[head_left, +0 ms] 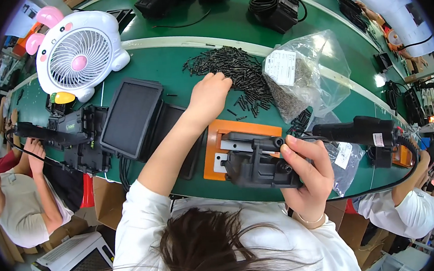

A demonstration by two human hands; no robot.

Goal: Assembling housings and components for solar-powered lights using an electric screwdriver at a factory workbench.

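My left hand (211,98) is at the near edge of a pile of small black rod-like parts (242,70). Its fingers are curled down and the tips are hidden, so what they hold does not show. My right hand (309,176) grips the right end of a black plastic bracket (255,165), thumb and fingers around its round corner bosses. The bracket lies over an orange fixture (211,161) with light metal plates. Close by on the right is a black corded power screwdriver (354,130), its cable curving down toward me.
A clear bag of small parts (292,86) stands beside the pile. Stacked black panels (133,116) lie left of my arm, with a white animal-shaped fan (75,55) behind. Black cabled units (278,11) sit across the bench. People work on both sides.
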